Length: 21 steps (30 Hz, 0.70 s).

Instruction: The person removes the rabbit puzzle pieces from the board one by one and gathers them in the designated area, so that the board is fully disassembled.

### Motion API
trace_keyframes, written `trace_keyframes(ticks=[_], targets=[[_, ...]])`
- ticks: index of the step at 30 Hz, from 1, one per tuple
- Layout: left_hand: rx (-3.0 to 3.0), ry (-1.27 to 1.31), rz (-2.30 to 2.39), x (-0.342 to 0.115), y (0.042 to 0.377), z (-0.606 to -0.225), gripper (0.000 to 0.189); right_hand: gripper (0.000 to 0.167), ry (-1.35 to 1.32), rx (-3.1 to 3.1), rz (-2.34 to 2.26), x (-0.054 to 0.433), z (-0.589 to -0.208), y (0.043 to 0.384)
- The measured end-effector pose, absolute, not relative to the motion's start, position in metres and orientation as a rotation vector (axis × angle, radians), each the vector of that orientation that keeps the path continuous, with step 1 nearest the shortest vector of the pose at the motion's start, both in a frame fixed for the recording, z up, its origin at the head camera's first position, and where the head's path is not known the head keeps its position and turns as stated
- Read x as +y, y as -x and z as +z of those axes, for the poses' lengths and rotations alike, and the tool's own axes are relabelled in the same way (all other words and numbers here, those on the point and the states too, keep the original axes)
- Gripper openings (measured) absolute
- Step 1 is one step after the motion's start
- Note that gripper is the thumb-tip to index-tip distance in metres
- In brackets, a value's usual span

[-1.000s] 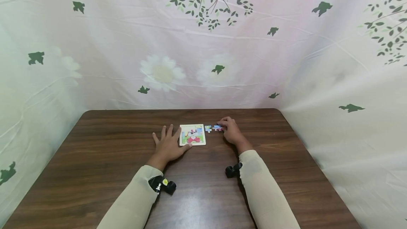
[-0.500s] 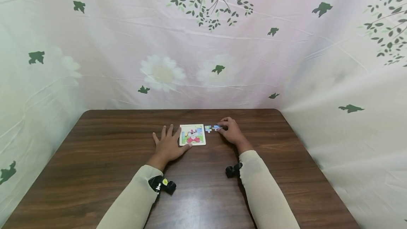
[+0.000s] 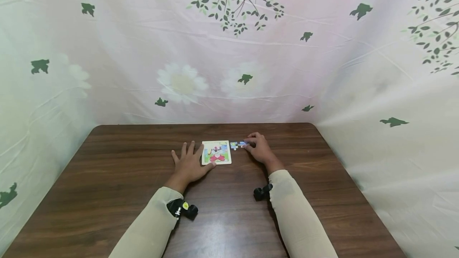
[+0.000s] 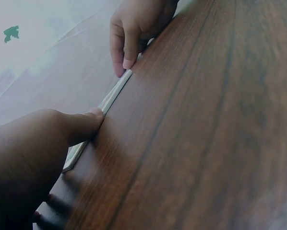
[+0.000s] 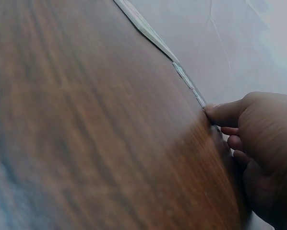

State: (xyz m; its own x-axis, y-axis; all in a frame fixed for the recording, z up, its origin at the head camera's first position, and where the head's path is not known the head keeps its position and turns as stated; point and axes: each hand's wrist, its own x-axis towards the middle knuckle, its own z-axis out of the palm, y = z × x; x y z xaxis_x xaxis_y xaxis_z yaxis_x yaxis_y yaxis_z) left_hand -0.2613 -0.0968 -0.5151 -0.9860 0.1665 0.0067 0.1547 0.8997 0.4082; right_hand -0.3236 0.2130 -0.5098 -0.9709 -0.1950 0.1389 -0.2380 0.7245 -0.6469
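Note:
A white-framed jigsaw puzzle board with a cartoon animal in red lies flat near the table's far side. My left hand is spread beside it, its thumb resting on the lower edge and its fingertips at the left edge. Just right of the board lies a small blue jigsaw piece. Close beside that is a second jigsaw piece, pinched at its right end by the thumb and finger of my right hand. The right wrist view shows the right thumb at the end of the thin row of pieces.
The brown wooden table runs back to a pale hanging cloth printed with leaves, birds and flowers. Black wrist cameras sit on both sleeves, above the tabletop.
My right thumb has closed over the right end of the second piece. That piece has slid slightly left, nearer the other piece. My left hand stays in place.

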Motion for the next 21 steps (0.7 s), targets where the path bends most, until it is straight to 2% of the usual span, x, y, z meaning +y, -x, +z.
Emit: trace_keyframes(ticks=[12,21], targets=[[3.029,-0.251,0.642,-0.096,0.266,-0.515,0.1,0.036,-0.419,-2.797,1.159,0.211,-0.51,0.328],[3.017,-0.243,0.631,-0.097,0.267,-0.515,0.1,0.029,-0.459,-2.758,1.082,0.198,-0.51,0.328]])
